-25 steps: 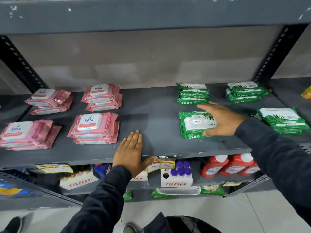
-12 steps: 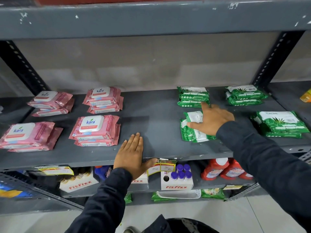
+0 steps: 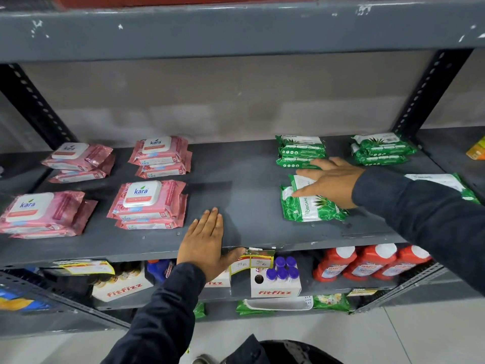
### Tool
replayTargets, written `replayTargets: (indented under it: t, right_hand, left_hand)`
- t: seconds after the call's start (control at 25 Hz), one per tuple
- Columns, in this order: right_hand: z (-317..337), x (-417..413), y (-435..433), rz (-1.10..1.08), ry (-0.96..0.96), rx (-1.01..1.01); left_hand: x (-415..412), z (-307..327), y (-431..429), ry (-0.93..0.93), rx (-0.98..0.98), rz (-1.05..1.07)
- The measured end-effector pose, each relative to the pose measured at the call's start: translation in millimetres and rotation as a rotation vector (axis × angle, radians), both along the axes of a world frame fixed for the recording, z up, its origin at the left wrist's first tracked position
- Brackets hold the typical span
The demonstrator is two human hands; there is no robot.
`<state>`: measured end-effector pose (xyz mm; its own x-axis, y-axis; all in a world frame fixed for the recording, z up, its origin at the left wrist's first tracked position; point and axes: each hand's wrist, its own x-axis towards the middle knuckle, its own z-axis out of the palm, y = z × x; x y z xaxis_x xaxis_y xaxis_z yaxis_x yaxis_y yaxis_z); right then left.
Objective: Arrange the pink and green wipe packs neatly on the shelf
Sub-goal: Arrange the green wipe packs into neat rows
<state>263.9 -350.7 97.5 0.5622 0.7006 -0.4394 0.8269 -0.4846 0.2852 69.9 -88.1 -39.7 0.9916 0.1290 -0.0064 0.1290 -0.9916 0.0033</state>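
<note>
Grey metal shelf with four stacks of pink Kara wipe packs at left and green Origami wipe packs at right. Right hand, fingers spread flat, presses on the near green stack without gripping. Left hand lies open, palm down, on the shelf's near edge, holding nothing.

Grey metal shelving seen, paint chipped on upper board. Black perforated uprights fixed at both sides. Plain beige wall seen behind. Lower shelf stocked with red bottles, white boxes; yellow price tags clipped to edge. Pale tiled floor seen below. Lighting even, soft.
</note>
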Motion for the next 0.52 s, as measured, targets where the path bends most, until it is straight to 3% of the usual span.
replayTargets:
  t: [0.12,0.24,0.52]
  right_hand:
    - [-3,8,2,0.074,-0.043,-0.013]
    - [-4,17,-1,-0.027,0.023,0.034]
    - [-21,22,-17,-0.280,0.217,0.421]
  left_hand:
    - [0,0,0,-0.001,0.000,0.004]
    - [0,-1,0,-0.008,-0.004,0.009]
    - [1,-3,0,-0.006,-0.006,0.015]
